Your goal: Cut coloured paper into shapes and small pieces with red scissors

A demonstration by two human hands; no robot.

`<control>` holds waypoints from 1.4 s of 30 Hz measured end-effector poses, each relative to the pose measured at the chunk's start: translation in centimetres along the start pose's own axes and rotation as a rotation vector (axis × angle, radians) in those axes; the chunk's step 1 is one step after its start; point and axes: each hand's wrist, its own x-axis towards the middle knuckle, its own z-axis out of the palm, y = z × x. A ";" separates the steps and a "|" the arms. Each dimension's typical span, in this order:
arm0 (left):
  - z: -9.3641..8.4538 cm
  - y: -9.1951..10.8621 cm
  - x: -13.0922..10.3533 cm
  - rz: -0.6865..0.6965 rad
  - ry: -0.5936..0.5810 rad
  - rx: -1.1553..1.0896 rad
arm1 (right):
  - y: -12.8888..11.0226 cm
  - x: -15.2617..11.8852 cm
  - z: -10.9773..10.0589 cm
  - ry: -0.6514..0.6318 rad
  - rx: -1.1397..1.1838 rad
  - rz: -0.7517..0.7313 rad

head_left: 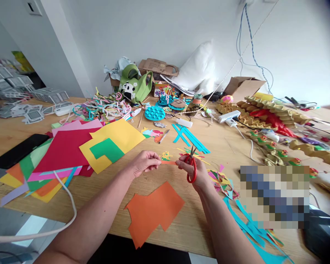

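Note:
A narrow orange paper strip [169,162] is stretched between my two hands over the table. My left hand [145,163] pinches its left end between thumb and fingers. Red-handled scissors [191,167] sit in my right hand [199,174], blades pointing up and away, while its thumb and finger hold the strip's right end. Tiny yellow cut pieces [167,155] lie just beyond the strip. Closer to me, a larger orange sheet [155,211] with cut-out edges lies flat on the table.
Coloured paper sheets [63,150] are piled at left, a white cable [71,198] crossing them. Blue strips [191,137] and a pen [164,136] lie ahead. Paper scraps [222,181] and egg-carton pieces [277,113] are at right. A green panda bag [136,86] stands at the back.

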 end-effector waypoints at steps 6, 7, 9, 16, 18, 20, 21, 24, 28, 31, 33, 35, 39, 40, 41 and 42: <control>-0.7 -0.6 1.0 0.056 0.134 -0.226 | -0.4 -0.2 0.5 -0.101 -0.066 0.036; -0.8 -0.6 1.1 0.059 0.135 -0.271 | -0.4 -0.2 0.5 -0.101 -0.068 0.032; -1.0 -0.6 1.4 0.045 0.125 -0.374 | -0.3 -0.1 0.5 -0.080 -0.053 0.016; -0.9 -0.3 1.3 0.005 0.018 -0.542 | -0.1 -0.2 0.7 0.033 0.034 0.004; -0.5 -0.7 1.3 0.053 0.022 -0.461 | -0.1 -0.3 0.8 0.032 0.049 -0.011; -0.1 -1.1 1.3 0.093 0.025 -0.359 | 0.0 -0.3 1.1 0.014 0.040 -0.020; 0.1 -1.3 1.3 0.100 0.033 -0.334 | 0.0 -0.3 1.2 0.003 0.024 -0.021; 0.5 -1.6 1.4 0.112 0.081 -0.303 | 0.2 -0.3 1.5 -0.022 -0.035 -0.012; 0.7 -1.3 1.2 0.133 0.145 -0.268 | 0.4 -0.6 1.9 -0.074 -0.097 -0.009; 0.8 -1.1 1.0 0.152 0.137 -0.264 | 0.6 -0.8 2.2 -0.068 -0.131 -0.019; 1.0 -1.1 0.9 0.165 0.115 -0.289 | 0.9 -0.8 2.4 -0.036 -0.127 -0.024; 1.2 -1.2 1.0 0.164 0.084 -0.330 | 1.3 -0.9 2.5 0.001 -0.099 -0.036; 1.3 -1.5 1.2 0.134 -0.005 -0.382 | 1.7 -1.0 2.7 0.046 -0.043 -0.050; 1.4 -1.5 1.2 0.137 -0.019 -0.385 | 1.7 -1.1 2.8 0.056 -0.044 -0.052; 1.5 -1.5 1.1 0.150 -0.023 -0.381 | 1.7 -1.1 2.8 0.069 -0.049 -0.054; 1.5 -1.5 1.0 0.169 -0.019 -0.366 | 1.6 -1.2 2.9 0.080 -0.055 -0.055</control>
